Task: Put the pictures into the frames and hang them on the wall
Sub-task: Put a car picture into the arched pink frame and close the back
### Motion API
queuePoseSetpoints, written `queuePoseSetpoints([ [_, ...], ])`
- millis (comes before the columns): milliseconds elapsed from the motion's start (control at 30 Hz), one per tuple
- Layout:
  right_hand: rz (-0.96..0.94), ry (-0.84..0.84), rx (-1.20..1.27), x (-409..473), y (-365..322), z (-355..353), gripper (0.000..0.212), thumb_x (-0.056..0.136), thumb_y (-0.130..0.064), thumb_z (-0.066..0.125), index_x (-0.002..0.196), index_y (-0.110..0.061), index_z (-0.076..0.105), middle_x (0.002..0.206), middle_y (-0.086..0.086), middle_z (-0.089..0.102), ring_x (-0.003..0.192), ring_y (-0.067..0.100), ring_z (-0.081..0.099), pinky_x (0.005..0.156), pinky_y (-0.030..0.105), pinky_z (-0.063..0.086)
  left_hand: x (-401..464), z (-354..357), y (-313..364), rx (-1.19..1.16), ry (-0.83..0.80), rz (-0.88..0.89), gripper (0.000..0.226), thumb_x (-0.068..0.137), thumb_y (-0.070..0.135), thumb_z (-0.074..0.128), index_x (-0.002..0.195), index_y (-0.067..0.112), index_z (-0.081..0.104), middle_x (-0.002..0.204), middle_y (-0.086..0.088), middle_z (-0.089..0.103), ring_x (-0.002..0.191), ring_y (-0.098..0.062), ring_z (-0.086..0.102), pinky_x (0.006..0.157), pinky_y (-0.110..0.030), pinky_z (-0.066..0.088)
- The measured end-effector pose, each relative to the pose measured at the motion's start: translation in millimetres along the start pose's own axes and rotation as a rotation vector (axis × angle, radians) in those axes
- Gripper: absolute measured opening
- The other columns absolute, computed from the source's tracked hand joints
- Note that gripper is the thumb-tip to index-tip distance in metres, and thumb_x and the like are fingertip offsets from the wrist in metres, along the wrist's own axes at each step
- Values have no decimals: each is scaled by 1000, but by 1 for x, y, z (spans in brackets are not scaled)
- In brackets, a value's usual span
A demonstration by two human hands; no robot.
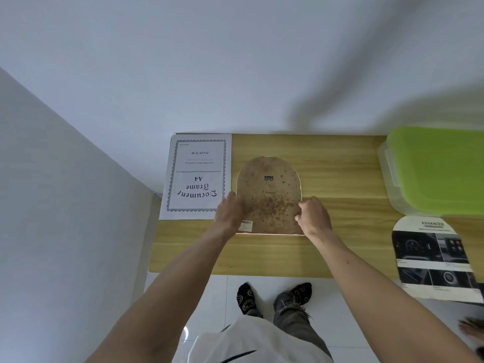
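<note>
Wooden table (340,166) is carrying the face-down arched frame (269,195); I'm gripping its edges with left hand (230,214) and right hand (313,217), lifting evenly.

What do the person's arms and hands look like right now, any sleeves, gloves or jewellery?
Both forearms are bare up to the frame edge, with no sleeve in sight. The left hand and right hand wear no gloves, and no watch, ring or wristband shows. No markings are visible.

Home room: socked feet (275,297), tiled floor (217,297), wooden table (340,179).
</note>
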State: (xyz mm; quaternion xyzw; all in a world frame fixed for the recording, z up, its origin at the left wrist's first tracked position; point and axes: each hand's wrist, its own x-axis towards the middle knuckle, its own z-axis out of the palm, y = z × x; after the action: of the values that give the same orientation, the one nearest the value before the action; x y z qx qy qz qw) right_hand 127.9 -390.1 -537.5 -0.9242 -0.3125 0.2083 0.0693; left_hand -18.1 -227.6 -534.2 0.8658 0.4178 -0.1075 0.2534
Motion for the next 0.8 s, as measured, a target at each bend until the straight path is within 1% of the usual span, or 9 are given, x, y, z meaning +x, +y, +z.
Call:
queuePoseSetpoints([
  [67,-40,-30,-86,5,-6,-7,46,88,-1,68,130,-5,51,125,15,48,98,31,64,75,43,57,6,-5,10,267,56,171,38,87,-6,57,124,-2,47,124,-17,50,103,-36,57,78,-42,49],
  [133,-129,-73,-254,14,-11,-13,84,82,-4,76,151,-11,27,145,17,34,120,31,53,86,42,57,20,-9,15,418,46,295,77,84,0,67,147,-1,23,148,-20,33,130,-37,42,101,-43,42],
  [233,-255,-197,-403,35,-20,-20,120,78,-7,81,158,-14,-8,165,16,-9,151,33,12,120,46,26,46,-13,16,497,-127,305,117,75,10,81,153,-1,-6,162,-18,-9,151,-32,-1,123,-40,9],
  [300,-294,-294,-471,48,-25,-22,130,75,-8,83,155,-13,-19,162,13,-26,153,32,-8,124,48,11,56,-15,17,539,-222,311,127,72,12,84,151,-1,-14,160,-14,-21,150,-27,-14,123,-38,1],
  [467,-345,-430,-604,75,-33,-27,149,66,-22,91,150,-12,-32,154,13,-40,147,30,-27,123,49,-3,69,-23,20,539,-354,318,114,83,10,73,151,4,-17,159,-11,-26,149,-22,-17,123,-36,3],
  [567,-356,-484,-623,85,-35,-29,158,60,-28,95,146,-11,-36,152,14,-43,146,30,-31,123,47,-5,71,-22,22,542,-398,304,120,78,11,79,151,3,-16,159,-12,-25,149,-24,-16,123,-38,7],
  [633,-370,-496,-617,90,-35,-29,160,58,-29,96,147,-11,-36,153,14,-42,146,30,-29,124,44,-5,71,-18,27,574,-367,318,118,78,9,78,151,-2,-13,159,-19,-21,150,-30,-12,123,-39,6],
  [733,-409,-485,-588,94,-34,-35,162,54,-33,97,150,-13,-31,158,12,-36,149,28,-23,125,43,-1,72,-19,35,543,-259,359,84,96,8,53,152,-2,-10,159,-25,-15,150,-34,-9,123,-41,5],
  [800,-419,-475,-577,95,-33,-38,161,53,-37,97,152,-15,-29,159,10,-33,151,26,-20,125,44,1,79,-22,35,574,-233,407,79,99,11,46,151,-3,-12,159,-22,-19,149,-31,-14,123,-39,1],
])
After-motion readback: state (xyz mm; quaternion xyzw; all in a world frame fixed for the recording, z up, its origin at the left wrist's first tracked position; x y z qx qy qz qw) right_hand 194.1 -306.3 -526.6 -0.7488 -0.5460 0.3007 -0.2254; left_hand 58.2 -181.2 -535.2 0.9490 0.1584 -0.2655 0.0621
